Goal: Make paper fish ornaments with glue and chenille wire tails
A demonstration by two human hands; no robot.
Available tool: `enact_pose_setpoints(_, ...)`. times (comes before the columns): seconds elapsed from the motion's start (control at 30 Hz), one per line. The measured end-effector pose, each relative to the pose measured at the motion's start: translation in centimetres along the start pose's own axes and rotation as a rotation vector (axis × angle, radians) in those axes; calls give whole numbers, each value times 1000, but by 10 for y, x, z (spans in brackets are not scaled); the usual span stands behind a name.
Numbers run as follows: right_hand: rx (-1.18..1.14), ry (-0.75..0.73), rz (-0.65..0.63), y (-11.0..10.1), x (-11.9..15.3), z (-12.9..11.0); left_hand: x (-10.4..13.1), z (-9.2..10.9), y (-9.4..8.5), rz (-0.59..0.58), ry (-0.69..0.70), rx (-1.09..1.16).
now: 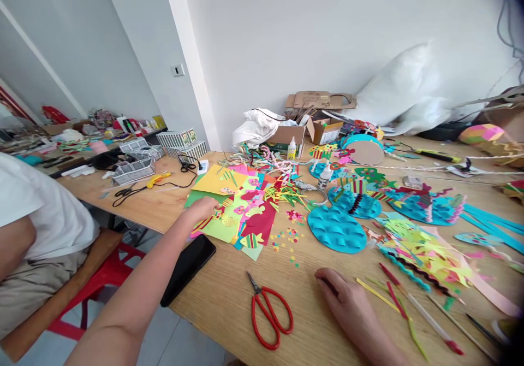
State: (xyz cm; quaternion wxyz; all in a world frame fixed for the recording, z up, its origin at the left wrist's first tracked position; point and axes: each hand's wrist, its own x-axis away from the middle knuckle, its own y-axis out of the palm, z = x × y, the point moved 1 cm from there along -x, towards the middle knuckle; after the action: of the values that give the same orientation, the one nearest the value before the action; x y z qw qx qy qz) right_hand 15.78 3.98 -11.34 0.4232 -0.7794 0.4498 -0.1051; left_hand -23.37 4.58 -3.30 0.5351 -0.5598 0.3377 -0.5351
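My left hand (204, 208) reaches over the pile of coloured paper (223, 229) at the middle left, its fingers closed at a small cut-out; what they hold is too small to name. Cut paper fish (251, 241) lie on the pile. My right hand (341, 295) rests on the wooden table near the front edge, fingers curled, with nothing visible in it. Red-handled scissors (270, 314) lie to its left. A round blue scalloped piece (336, 229) sits beyond it, beside small paper dots (290, 236).
A black phone (189, 267) lies at the table's left edge. Glue bottles (292, 148), cardboard boxes (323, 130) and decorated blue pieces (434, 207) stand farther back. Pipe cleaners and a brush (429, 318) lie at right. A seated person (45, 218) is at left.
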Motion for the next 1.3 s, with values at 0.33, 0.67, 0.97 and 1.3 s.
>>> enact_pose_setpoints(0.33, -37, 51, -17, 0, 0, -2, -11, -11, 22, 17, 23, -75)
enact_pose_setpoints(0.67, -20, 29, -14, -1, -2, -3, -13, -24, 18, 79, 30, 163)
enact_pose_setpoints(0.97, -23, 18, -17, 1, -1, -2, 9, -19, -24, 46, 116, 579)
enact_pose_setpoints(1.3, -350, 206, 189, -35, 0, -24, 58, 121, -13, 76, 422, 839)
